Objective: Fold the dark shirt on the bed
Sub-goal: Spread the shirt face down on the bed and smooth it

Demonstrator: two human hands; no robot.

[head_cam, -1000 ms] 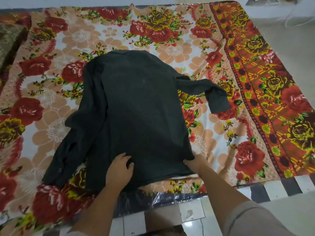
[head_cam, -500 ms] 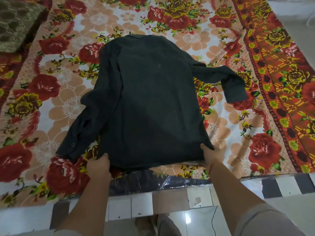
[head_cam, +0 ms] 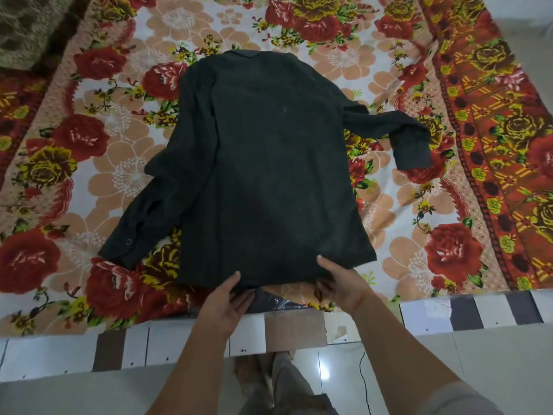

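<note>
I see the dark shirt (head_cam: 269,175) spread flat on the floral bedspread (head_cam: 89,151), soft matte cloth with both long sleeves angled outwards. My left hand (head_cam: 223,304) and right hand (head_cam: 341,284) each have their grip closed on the near hem, thumbs on top, fingers tucked beneath. A round metal snap (head_cam: 128,241) glints on the cuff at my left

The shirt (head_cam: 269,175) lies flat on the bedspread (head_cam: 89,175), with its collar (head_cam: 257,53) far from us and its hem (head_cam: 278,275) at the near edge. We grip this hem with our left hand (head_cam: 223,304) and right hand (head_cam: 341,283), a little apart. One sleeve (head_cam: 149,205) lies out to the left, the other sleeve (head_cam: 398,133) to the right.
</note>
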